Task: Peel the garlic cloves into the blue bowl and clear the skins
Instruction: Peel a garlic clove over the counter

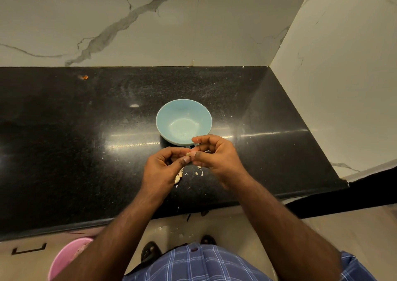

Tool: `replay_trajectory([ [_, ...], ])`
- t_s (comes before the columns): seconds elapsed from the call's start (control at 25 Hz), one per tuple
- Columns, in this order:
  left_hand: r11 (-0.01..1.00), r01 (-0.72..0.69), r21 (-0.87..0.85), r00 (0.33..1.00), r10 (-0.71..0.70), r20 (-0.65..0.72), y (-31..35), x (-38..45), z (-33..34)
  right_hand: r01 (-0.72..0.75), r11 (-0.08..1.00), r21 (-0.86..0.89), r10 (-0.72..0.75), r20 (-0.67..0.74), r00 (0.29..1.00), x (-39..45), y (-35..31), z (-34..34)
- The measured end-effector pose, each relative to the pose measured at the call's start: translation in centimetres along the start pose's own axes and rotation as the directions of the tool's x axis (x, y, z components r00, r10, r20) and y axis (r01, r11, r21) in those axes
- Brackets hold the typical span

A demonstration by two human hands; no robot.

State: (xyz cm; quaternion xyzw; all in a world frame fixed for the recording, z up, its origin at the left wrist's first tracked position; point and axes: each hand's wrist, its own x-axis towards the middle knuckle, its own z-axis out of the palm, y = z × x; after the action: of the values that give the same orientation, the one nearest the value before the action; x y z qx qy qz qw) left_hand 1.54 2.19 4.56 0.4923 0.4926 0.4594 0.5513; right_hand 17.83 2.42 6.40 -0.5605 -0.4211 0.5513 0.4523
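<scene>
While both hands pinch one garlic clove (188, 154), we peel.
Dropped skins (199, 170) may miss the blue bowl (183, 121) beyond our left hand (165, 166) and right hand (214, 154).

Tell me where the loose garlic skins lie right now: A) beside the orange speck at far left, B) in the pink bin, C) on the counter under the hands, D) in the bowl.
C: pale skins lie on the counter below the hands, just in front of the bowl.
</scene>
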Motion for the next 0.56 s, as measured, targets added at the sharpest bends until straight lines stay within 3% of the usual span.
replay_trajectory([
  [0.32,1.000,-0.020,0.004,1.000,0.020,-0.001,-0.4,0.0,0.1,0.096,0.944,-0.315,-0.102,-0.002,0.995,0.6,0.8,0.6],
  [0.56,0.993,0.015,-0.115,0.998,-0.022,-0.059,-0.9,0.7,0.0,0.087,0.869,-0.488,-0.115,-0.029,0.993,0.4,1.0,-0.4],
])
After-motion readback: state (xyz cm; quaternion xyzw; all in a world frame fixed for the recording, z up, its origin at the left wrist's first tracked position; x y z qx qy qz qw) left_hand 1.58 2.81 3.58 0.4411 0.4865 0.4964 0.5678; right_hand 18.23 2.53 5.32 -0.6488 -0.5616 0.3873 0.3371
